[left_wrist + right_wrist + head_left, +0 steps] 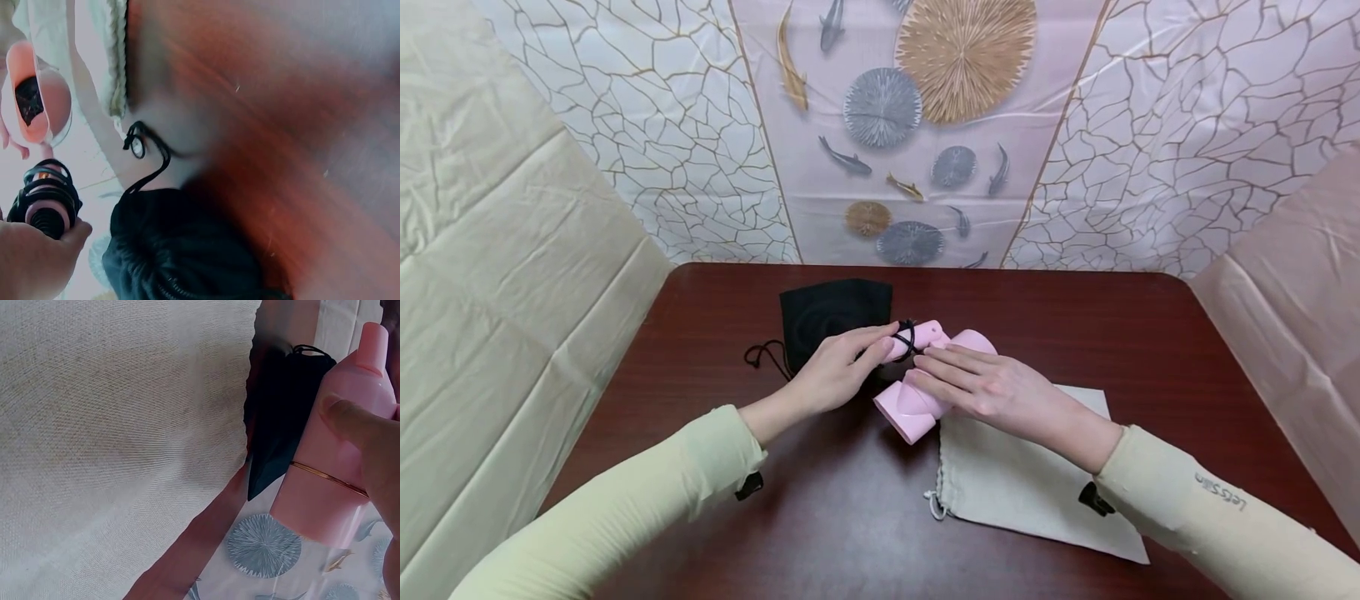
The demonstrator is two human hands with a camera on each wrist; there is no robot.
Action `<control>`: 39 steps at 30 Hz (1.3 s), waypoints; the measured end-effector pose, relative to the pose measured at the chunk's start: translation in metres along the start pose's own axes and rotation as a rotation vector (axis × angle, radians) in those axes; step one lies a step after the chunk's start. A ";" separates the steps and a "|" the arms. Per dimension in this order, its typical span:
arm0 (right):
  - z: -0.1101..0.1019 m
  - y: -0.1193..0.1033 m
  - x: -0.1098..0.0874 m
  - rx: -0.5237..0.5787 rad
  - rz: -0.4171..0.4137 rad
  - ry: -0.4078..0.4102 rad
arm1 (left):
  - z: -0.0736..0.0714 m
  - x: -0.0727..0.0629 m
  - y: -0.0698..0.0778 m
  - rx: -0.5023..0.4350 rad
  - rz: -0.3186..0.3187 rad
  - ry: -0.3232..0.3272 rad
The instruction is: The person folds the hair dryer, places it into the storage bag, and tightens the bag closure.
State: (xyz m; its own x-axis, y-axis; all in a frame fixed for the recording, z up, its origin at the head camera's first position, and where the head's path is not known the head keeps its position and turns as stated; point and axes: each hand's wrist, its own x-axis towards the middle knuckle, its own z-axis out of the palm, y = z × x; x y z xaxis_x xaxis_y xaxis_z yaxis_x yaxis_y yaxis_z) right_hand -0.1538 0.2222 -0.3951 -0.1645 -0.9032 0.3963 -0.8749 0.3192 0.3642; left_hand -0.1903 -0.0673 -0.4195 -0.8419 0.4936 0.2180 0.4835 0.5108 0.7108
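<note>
A pink hair dryer (898, 408) is held above the table between both hands. My left hand (838, 362) grips its folding handle, around which a black cord (47, 187) is wound. My right hand (1000, 392) holds the barrel from above, fingers across it; in the right wrist view the thumb lies along the pink body (331, 450), which has a thin gold band. A flared nozzle (56, 103) forms the end nearer me. Just behind my left hand lies a black drawstring pouch (831, 308). Under my right forearm is a cream drawstring bag (1030, 475), lying flat.
The dark red-brown table (820, 508) has rounded far corners. A patterned curtain (880, 192) with fish and round leaf shapes hangs behind it, and pale cloth walls (497, 250) stand at both sides. The pouch's black cord (763, 354) trails to the left.
</note>
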 end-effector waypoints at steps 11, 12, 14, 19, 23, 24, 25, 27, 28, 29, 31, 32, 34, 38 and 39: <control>0.006 -0.002 0.000 -0.020 0.003 -0.003 | -0.001 -0.016 0.023 -0.053 -0.112 0.020; 0.006 -0.002 0.000 -0.021 0.001 -0.002 | 0.002 -0.017 0.019 -0.054 -0.107 0.024; 0.006 -0.002 0.000 -0.019 -0.003 0.004 | 0.009 -0.017 0.006 -0.046 -0.108 0.035; 0.006 -0.003 0.002 -0.016 -0.005 0.015 | 0.019 -0.018 -0.009 -0.049 -0.093 0.064; 0.006 -0.003 0.004 -0.020 -0.007 0.033 | 0.013 -0.023 0.009 -0.069 -0.083 0.078; 0.006 -0.003 0.004 -0.021 -0.007 0.038 | 0.013 -0.024 0.014 -0.066 -0.086 0.078; 0.006 -0.003 0.005 -0.021 -0.008 0.042 | 0.012 -0.026 0.019 -0.066 -0.088 0.076; 0.006 -0.002 0.006 -0.022 -0.005 0.044 | 0.010 -0.028 0.029 -0.070 -0.091 0.077; 0.006 -0.002 0.007 -0.024 -0.004 0.044 | 0.009 -0.029 0.033 -0.082 -0.092 0.079; 0.006 -0.001 0.007 -0.025 0.000 0.041 | 0.010 -0.029 0.033 -0.080 -0.090 0.088; 0.007 0.000 0.009 -0.019 0.008 0.038 | 0.008 -0.030 0.035 -0.074 -0.083 0.103; 0.007 0.000 0.010 -0.019 0.010 0.040 | 0.010 -0.029 0.028 -0.071 -0.064 0.116; 0.007 0.001 0.011 -0.015 0.006 0.051 | 0.007 -0.029 0.027 -0.064 -0.064 0.111; 0.008 0.003 0.015 -0.014 -0.014 0.080 | -0.003 -0.034 0.030 -0.043 -0.075 0.071; 0.008 0.004 0.016 -0.013 -0.016 0.084 | -0.007 -0.036 0.036 -0.034 -0.094 0.062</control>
State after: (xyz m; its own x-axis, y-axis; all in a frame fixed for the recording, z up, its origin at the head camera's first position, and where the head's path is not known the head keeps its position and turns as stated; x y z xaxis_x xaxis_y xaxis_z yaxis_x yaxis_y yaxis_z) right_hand -0.1635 0.2070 -0.3945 -0.1112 -0.8812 0.4595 -0.8713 0.3089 0.3815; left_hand -0.1446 -0.0720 -0.3972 -0.8968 0.3999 0.1893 0.3943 0.5283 0.7519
